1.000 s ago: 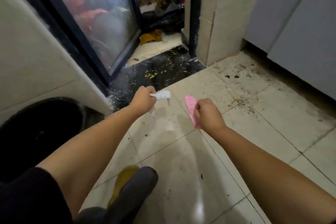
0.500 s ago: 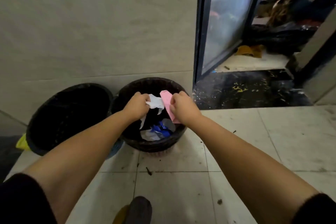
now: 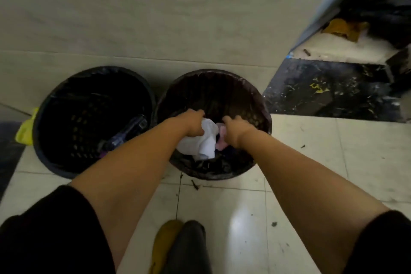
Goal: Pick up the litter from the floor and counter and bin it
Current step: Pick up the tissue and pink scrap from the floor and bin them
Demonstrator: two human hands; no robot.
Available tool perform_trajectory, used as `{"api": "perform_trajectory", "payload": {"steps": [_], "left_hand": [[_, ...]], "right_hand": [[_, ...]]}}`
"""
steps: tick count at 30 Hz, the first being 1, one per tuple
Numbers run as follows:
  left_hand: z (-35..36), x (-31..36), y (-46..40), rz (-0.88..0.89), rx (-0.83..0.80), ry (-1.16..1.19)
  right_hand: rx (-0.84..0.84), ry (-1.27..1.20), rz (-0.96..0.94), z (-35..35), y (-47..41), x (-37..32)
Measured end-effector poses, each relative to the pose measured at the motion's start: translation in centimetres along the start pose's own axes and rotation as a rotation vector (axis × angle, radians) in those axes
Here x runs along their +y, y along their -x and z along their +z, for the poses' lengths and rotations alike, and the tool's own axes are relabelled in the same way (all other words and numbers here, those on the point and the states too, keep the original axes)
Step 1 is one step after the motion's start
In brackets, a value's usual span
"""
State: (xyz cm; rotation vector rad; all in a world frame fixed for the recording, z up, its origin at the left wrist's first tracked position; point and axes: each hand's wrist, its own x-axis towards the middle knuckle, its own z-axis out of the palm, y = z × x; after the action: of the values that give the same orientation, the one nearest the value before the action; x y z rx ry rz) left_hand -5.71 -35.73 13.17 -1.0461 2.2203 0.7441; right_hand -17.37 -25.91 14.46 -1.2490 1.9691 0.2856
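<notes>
1. Half a second ago both hands were at the rim of the right-hand bin; now they have gone down inside its mouth. A second ago they were out over the floor tiles by the doorway, each pinching a scrap.
2. The left hand [image 3: 194, 124] is curled on the white paper [image 3: 203, 141], which hangs crumpled below the knuckles and looks bulkier than it did in the earlier view.
3. The right hand [image 3: 236, 129] is closed round the pink paper [image 3: 221, 140]; only a small part shows beside the wrist, touching the white piece.
4. Both scraps are over the right-hand bin [image 3: 262, 104], inside its rim, so the carry is done and, as I judge it, only the letting go remains for these two pieces.
5. The left-hand bin [image 3: 93, 71] stands just beside it, rims nearly touching, with a dark plastic bottle [image 3: 126, 133] lying inside. Something yellow [image 3: 25, 131] sits behind its left edge; what it is I cannot tell.
6. Small dark bits [image 3: 195, 184] lie on the floor [image 3: 333, 162] near the front of the right-hand bin, and more specks dot the tiles to the right; these may be litter left to gather.
7. Nothing blocks the drop. The person's shoe [image 3: 189, 247] is well short of the bins. The counter is out of view.
</notes>
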Motion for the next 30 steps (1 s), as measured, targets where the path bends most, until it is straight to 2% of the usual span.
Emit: {"api": "perform_trajectory", "payload": {"steps": [4,13,17,24,30], "left_hand": [[-6.2,1.8,8.0,0.015,0.082,0.072],[-22.8,8.3,30.1,0.088,0.162,0.156],[-28.9,10.7,37.4,0.110,0.140,0.123],[-34.9,16.6,42.6,0.370,0.158,-0.048],[-32.9,22.6,46.4,0.598,0.100,-0.172]], "right_hand": [[0.112,0.000,0.022,-6.9,8.6,-0.6],[0.198,0.011,0.076,-23.3,29.7,-5.8],[0.233,-0.059,0.117,-28.3,37.2,-8.7],[0.334,-0.175,0.268,-31.1,45.8,-9.8],[0.438,-0.310,0.519,-28.2,55.3,-7.2]]}}
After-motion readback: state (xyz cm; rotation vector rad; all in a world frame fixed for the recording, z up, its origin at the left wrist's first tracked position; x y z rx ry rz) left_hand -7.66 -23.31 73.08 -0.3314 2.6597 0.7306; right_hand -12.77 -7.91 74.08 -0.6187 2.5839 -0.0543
